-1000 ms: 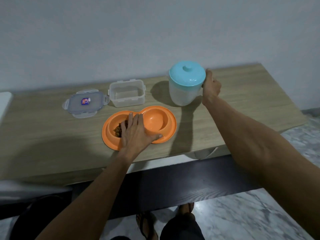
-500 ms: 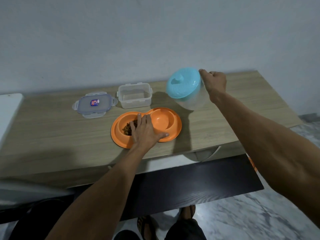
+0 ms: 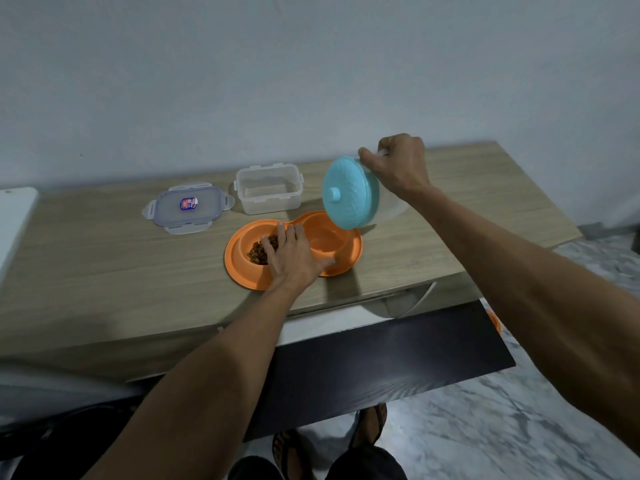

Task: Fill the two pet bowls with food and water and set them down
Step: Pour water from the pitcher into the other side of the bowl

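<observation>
An orange double pet bowl (image 3: 239, 265) lies on the wooden table (image 3: 104, 258). Its left well holds brown kibble (image 3: 258, 252); its right well (image 3: 325, 237) looks bare of food. My left hand (image 3: 294, 258) rests flat on the bowl's middle and front rim, holding it down. My right hand (image 3: 398, 168) grips the handle of a clear water jug with a light blue lid (image 3: 349, 194). The jug is tipped steeply to the left, its lid facing me, just above the right well. Whether water is flowing I cannot tell.
A clear plastic container (image 3: 268, 192) stands open behind the bowl, its lid (image 3: 188, 207) lying flat to the left. A white object (image 3: 14, 223) sits at the table's left edge. A dark shelf (image 3: 381, 358) juts out below the table front. My sandalled feet (image 3: 370, 420) stand on marble floor.
My right hand lifted the jug off the table, carried it left and tipped it over the bowl's right well. My left hand stayed on the bowl.
</observation>
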Action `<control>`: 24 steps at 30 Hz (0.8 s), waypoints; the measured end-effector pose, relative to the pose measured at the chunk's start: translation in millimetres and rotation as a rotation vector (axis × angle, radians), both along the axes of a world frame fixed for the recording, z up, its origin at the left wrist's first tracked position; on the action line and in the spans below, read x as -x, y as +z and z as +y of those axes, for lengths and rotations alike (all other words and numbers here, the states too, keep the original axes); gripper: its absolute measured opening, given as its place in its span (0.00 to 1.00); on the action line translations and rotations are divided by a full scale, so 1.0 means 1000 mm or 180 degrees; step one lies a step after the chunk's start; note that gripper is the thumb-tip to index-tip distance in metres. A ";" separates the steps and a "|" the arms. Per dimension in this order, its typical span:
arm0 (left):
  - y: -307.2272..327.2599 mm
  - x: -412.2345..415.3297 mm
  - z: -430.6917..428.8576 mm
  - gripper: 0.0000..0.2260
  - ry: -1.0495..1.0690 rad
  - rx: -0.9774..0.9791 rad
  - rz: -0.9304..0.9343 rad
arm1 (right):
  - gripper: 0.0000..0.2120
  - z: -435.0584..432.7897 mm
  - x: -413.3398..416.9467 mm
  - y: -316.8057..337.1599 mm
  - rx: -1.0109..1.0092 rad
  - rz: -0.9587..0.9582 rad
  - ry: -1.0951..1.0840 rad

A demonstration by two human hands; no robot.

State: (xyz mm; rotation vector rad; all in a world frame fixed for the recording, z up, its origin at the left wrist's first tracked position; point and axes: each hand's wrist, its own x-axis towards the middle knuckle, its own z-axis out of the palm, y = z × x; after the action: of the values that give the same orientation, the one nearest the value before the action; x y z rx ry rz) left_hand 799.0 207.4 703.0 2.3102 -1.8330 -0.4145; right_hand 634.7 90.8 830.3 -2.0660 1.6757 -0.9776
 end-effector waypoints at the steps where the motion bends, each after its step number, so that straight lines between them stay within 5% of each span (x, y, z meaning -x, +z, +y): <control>1: 0.000 0.000 0.000 0.48 0.0001 0.0011 0.0013 | 0.23 0.001 -0.003 0.001 0.0044 0.0076 0.0017; 24: 0.002 0.000 0.001 0.51 -0.0023 -0.0027 0.0089 | 0.22 0.015 -0.034 0.012 0.0743 0.1163 0.0371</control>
State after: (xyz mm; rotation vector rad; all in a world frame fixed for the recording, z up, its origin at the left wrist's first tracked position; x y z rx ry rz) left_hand 799.3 208.9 705.4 2.2922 -1.8309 -0.4541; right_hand 668.7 106.0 841.9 -2.5957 1.6433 -0.8293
